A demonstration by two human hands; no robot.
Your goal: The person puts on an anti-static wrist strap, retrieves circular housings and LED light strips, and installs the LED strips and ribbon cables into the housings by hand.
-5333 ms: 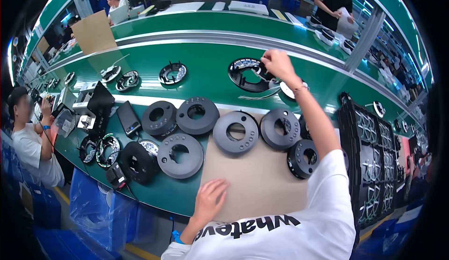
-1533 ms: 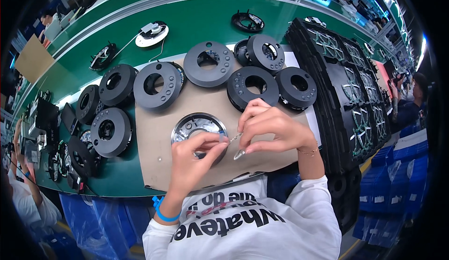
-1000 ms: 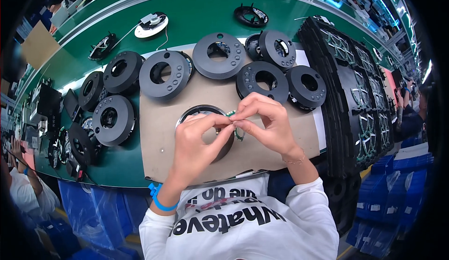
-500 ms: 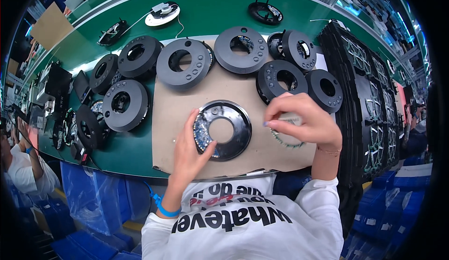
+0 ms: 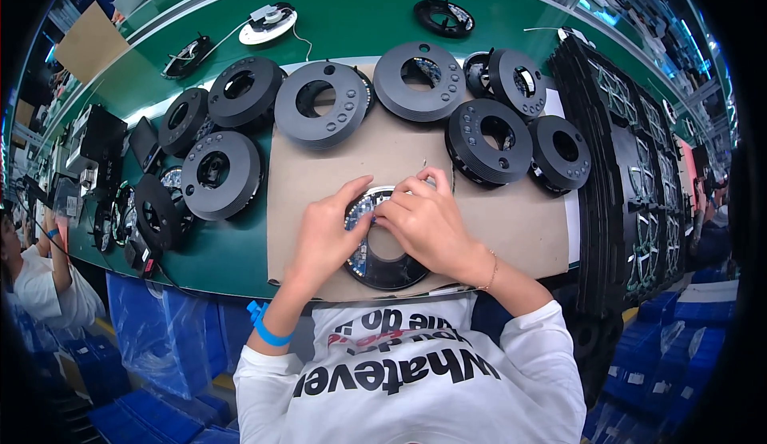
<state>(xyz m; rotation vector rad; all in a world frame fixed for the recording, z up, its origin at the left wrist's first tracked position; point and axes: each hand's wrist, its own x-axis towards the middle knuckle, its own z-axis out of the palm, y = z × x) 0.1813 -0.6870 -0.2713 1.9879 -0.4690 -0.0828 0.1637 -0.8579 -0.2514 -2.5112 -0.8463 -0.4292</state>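
Note:
A shiny black ring-shaped housing lies on the brown cardboard, close to the table's front edge. Blue circuit boards show inside its left side. My left hand grips the housing at its upper left, thumb over the boards and fingers at the far rim. Across the upper part of the ring, my right hand bends inward with its fingertips pinched together, close to my left thumb. What those fingertips hold is hidden. A narrow whitish edge shows between my hands at the housing's far side.
Several dark grey ring-shaped covers stand in an arc beyond my hands. A black rack of wired parts borders the right side. Farther back lie a white disc with a cable and a black ring. Another person sits at far left.
My right hand has moved left from beside the housing to over it, carrying a pale, green-edged ring that is now mostly hidden. My left hand has shifted slightly, its thumb moving up the ring.

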